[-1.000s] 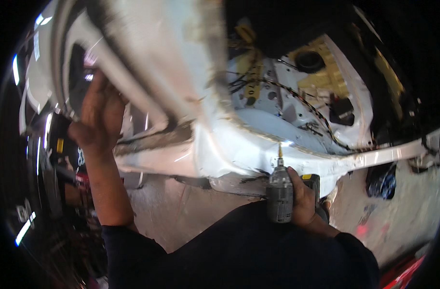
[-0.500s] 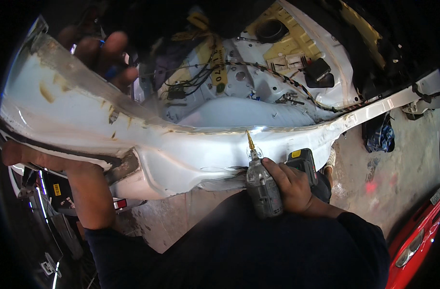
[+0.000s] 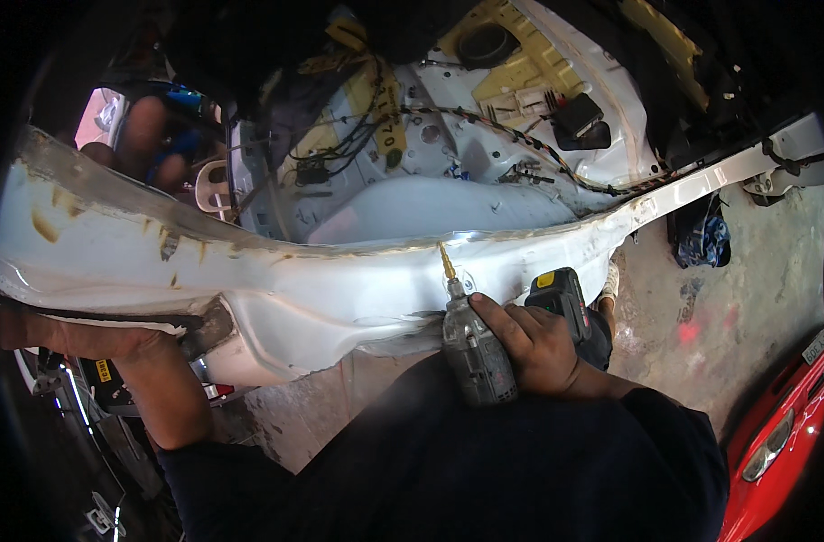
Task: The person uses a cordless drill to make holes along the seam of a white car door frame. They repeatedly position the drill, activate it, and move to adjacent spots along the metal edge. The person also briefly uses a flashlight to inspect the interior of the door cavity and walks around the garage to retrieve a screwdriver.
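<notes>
My right hand point(image 3: 538, 348) is closed around a worn grey cordless impact driver point(image 3: 478, 357), its index finger along the tool's side. A gold step drill bit point(image 3: 447, 262) sits in its chuck and points away from me. The bit's tip lies at the upper flange of a white car body panel point(image 3: 339, 285); whether it touches the metal I cannot tell. My left hand point(image 3: 78, 336) grips the panel's dark lower edge at the far left, with most of its fingers hidden. Brown marks spot the panel's left part.
Behind the flange, a wiring harness point(image 3: 520, 135) crosses the bare car interior. Another person's limbs point(image 3: 144, 135) show blurred through an opening at upper left. A red car point(image 3: 782, 443) stands at lower right. A dark patterned bag point(image 3: 701, 237) is near the concrete floor point(image 3: 674, 298).
The view has shifted, so the panel and driver appear slightly farther left. The bit stays at the flange and both hands keep their holds. The other person's limbs look different at upper left.
</notes>
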Motion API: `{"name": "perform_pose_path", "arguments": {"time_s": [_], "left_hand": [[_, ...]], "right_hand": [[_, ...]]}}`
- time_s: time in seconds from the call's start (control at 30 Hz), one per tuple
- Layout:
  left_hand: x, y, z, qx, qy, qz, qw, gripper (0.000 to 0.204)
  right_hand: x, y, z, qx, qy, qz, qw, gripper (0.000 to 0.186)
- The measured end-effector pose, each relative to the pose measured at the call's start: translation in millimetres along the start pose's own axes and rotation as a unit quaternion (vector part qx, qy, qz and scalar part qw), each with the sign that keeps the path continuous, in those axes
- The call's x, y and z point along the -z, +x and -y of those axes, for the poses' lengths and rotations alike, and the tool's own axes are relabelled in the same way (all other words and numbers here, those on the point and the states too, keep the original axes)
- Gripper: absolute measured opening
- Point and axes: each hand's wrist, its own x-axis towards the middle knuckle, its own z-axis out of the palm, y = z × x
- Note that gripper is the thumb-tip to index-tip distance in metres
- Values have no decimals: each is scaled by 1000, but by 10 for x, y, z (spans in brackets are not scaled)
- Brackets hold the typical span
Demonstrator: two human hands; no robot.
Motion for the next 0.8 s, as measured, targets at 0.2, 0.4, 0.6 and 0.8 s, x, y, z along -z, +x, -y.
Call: {"name": "perform_pose_path", "arguments": {"time_s": [0.2, 0.4, 0.6, 0.8], "left_hand": [[-15, -102, 11, 5, 7, -95, 995, 117], [-167, -104, 70, 16, 1, -137, 990, 121], [-205, -121, 26, 21, -3, -131, 991, 122], [-49, -60, 0, 28, -14, -9, 999, 117]], "right_hand": [[34, 15, 11, -2, 5, 6, 1000, 85], [54, 30, 34, -3, 1, -2, 1000, 86], [62, 20, 7, -8, -2, 27, 1000, 87], [73, 11, -21, -8, 6, 35, 999, 87]]}}
